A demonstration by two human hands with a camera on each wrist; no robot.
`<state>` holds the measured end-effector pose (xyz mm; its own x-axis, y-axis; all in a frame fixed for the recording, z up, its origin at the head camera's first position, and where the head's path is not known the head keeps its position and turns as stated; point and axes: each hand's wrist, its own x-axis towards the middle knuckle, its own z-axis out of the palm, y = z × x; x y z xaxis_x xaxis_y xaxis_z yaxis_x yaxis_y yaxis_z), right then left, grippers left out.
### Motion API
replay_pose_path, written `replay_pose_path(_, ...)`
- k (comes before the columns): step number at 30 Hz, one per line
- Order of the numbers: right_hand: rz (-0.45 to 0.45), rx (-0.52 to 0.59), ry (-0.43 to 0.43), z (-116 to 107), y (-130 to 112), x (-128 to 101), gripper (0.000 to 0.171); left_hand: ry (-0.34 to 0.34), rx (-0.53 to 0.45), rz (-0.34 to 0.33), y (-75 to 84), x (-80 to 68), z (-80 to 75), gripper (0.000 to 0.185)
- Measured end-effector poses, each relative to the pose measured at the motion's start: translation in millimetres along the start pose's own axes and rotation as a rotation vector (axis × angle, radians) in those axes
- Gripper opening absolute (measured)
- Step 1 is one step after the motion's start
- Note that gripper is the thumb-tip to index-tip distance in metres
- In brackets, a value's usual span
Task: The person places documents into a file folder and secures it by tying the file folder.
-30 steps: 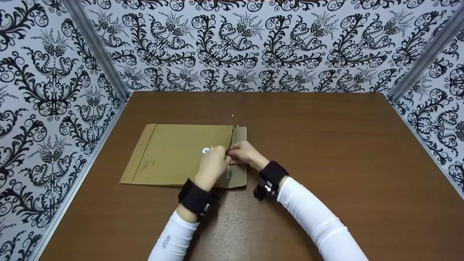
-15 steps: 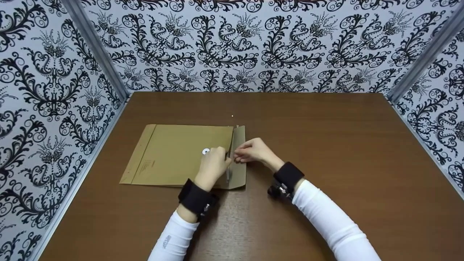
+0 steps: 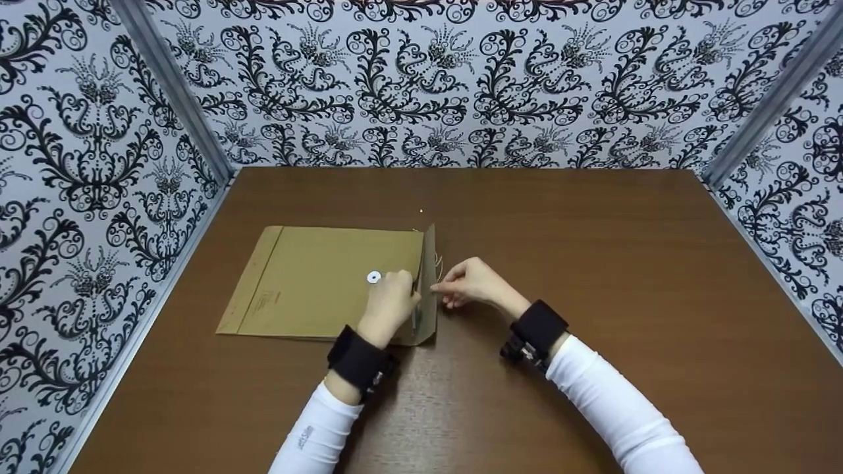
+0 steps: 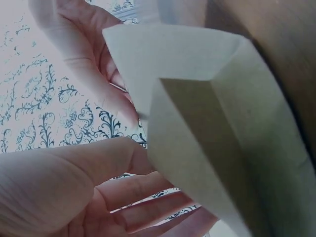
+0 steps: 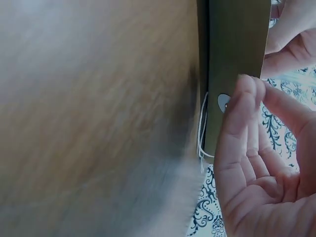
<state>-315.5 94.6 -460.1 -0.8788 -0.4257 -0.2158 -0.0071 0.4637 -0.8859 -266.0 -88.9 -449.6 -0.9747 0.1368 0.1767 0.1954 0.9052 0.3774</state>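
Kraft envelope (image 3: 329, 283) lies flat on the brown table (image 3: 593, 263), left of the table's middle, long side across the view. Its flap (image 3: 429, 283), on the envelope's right end, stands nearly upright, lifted off the body. A white paper disc (image 3: 373, 277) sits on the envelope's face just left of the flap's fold; a second disc (image 5: 223, 102) shows on the flap in the right wrist view, with thin white string (image 5: 201, 133) hanging loose beside it. Left hand (image 3: 390, 304) rests on the envelope at the flap's fold, fingers curled against the base of the flap; the left wrist view shows thumb and fingers bracketing the paper edge, so it reads as a light pinch on the flap. Right hand (image 3: 471, 284) is just right of the flap, fingertips (image 5: 247, 86) drawn together at the flap's outer face near the disc; whether they pinch the string or only touch the paper cannot be told. Judged step: opening the envelope, string closure apparently unwound, flap being raised. The next move probably calls for the left hand to steady the envelope's body while the flap is folded fully back, keeping the loose string from snagging. Patterned walls (image 3: 428, 79) enclose the table on three sides.
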Motion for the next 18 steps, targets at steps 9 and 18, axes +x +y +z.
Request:
replay_pose_path(9, 0.002, 0.009, -0.047, 5.9, 1.1, -5.3, 0.023, 0.011, 0.023, 0.027, -2.0, -1.7, 5.4, 0.012)
replay_pose_path(18, -0.026, -0.001, -0.025, 6.4, 2.5, -8.0, 0.021, -0.034, 0.034, 0.035, -3.7, -3.8, 6.1, 0.017)
